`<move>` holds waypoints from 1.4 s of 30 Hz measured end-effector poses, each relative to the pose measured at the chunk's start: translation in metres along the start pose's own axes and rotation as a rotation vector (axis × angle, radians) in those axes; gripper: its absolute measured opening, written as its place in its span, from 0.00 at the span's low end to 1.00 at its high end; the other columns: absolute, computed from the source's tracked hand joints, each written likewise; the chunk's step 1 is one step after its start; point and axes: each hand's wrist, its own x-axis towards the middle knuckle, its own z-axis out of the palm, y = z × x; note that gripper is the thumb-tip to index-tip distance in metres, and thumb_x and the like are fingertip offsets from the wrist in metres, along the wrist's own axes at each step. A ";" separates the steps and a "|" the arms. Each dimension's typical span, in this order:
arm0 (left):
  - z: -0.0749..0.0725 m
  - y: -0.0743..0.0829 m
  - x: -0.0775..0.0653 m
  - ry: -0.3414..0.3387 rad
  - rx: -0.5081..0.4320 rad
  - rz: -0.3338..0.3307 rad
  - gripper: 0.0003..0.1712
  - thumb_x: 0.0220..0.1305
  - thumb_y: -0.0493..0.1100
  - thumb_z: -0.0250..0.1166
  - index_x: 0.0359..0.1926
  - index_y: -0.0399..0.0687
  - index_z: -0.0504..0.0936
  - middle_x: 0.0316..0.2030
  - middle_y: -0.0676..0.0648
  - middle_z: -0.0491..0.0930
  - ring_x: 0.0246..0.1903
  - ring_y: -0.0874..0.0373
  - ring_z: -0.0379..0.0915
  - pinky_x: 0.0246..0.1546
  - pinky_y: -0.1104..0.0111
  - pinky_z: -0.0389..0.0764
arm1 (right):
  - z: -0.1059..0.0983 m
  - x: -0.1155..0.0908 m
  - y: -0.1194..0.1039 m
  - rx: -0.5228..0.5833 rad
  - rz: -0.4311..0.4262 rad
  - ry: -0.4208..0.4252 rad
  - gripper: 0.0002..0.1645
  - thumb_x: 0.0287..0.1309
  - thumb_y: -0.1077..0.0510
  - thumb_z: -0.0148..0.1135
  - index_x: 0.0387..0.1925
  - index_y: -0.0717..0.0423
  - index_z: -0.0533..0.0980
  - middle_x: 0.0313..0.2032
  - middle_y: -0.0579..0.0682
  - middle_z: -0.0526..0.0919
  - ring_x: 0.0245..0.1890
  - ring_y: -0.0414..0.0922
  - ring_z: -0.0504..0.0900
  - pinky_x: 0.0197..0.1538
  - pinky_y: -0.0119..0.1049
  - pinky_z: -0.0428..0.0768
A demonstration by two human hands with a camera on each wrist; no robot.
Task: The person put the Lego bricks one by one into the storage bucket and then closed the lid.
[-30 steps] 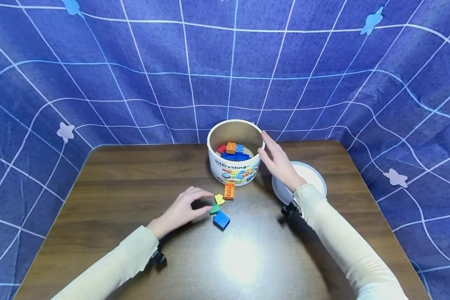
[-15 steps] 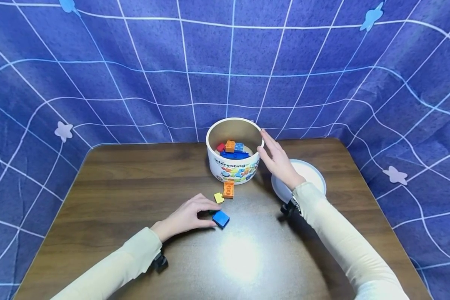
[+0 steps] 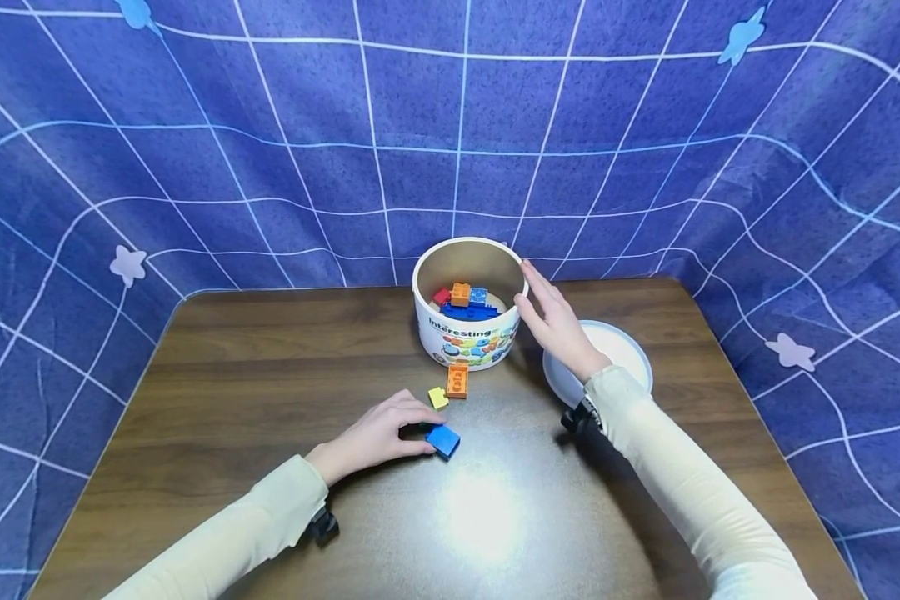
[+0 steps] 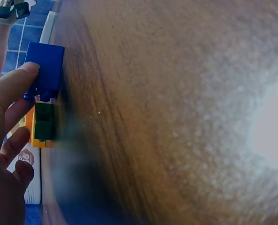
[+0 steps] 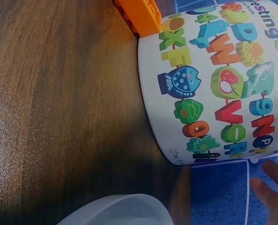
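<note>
My left hand (image 3: pixel 378 433) pinches a blue toy brick (image 3: pixel 443 441) between thumb and fingertips, low over the table. In the left wrist view the thumb lies on the broad side of that blue brick (image 4: pixel 47 70). A small green brick (image 4: pixel 44 122) is just beyond it, mostly hidden by the fingers in the head view. A yellow brick (image 3: pixel 438 398) and an orange brick (image 3: pixel 457 381) lie farther back. My right hand (image 3: pixel 555 325) rests with extended fingers against the right side of a round white printed tub (image 3: pixel 465 342), near its rim.
Inside the tub lie an orange brick (image 3: pixel 461 294), a red piece (image 3: pixel 442 296) and blue pieces (image 3: pixel 471 312). A white round lid or dish (image 3: pixel 622 350) lies under the right forearm. A blue gridded cloth (image 3: pixel 307 167) hangs behind the wooden table (image 3: pixel 270 333).
My left hand has moved from beside the yellow and green bricks toward the blue brick and now pinches it. The blue brick has turned slightly. The right hand stays at the tub.
</note>
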 end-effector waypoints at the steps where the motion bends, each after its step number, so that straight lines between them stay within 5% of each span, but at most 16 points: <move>1: 0.000 0.000 0.000 0.003 0.002 0.003 0.24 0.65 0.54 0.75 0.58 0.53 0.88 0.52 0.58 0.87 0.48 0.65 0.72 0.47 0.68 0.80 | 0.000 0.000 0.000 0.000 -0.001 0.001 0.37 0.81 0.43 0.47 0.82 0.52 0.55 0.81 0.50 0.55 0.80 0.53 0.56 0.80 0.53 0.55; 7: -0.001 0.002 -0.001 0.007 0.006 0.017 0.22 0.64 0.54 0.75 0.57 0.53 0.88 0.51 0.58 0.87 0.48 0.64 0.73 0.47 0.67 0.80 | 0.002 0.000 -0.001 -0.001 -0.001 -0.004 0.37 0.81 0.44 0.47 0.82 0.52 0.55 0.81 0.50 0.55 0.80 0.54 0.56 0.80 0.53 0.56; 16: -0.018 0.009 0.002 0.014 -0.032 -0.066 0.22 0.65 0.54 0.75 0.57 0.54 0.88 0.50 0.59 0.86 0.49 0.63 0.73 0.50 0.65 0.81 | 0.004 -0.001 -0.002 0.001 0.001 -0.007 0.38 0.80 0.43 0.47 0.82 0.53 0.55 0.81 0.52 0.55 0.80 0.54 0.56 0.80 0.54 0.55; 35: -0.089 0.025 0.031 0.209 -0.017 -0.006 0.24 0.57 0.42 0.81 0.56 0.46 0.89 0.48 0.51 0.87 0.49 0.55 0.74 0.49 0.53 0.82 | -0.002 -0.002 0.001 0.036 0.052 -0.003 0.39 0.79 0.43 0.51 0.82 0.50 0.56 0.79 0.53 0.62 0.77 0.54 0.61 0.76 0.55 0.65; 42: -0.112 0.026 0.047 0.249 0.002 0.032 0.23 0.57 0.43 0.81 0.55 0.48 0.89 0.48 0.52 0.88 0.46 0.55 0.74 0.48 0.61 0.81 | -0.002 0.001 -0.001 0.035 0.065 -0.017 0.39 0.79 0.41 0.50 0.82 0.47 0.55 0.80 0.50 0.60 0.78 0.54 0.61 0.76 0.56 0.65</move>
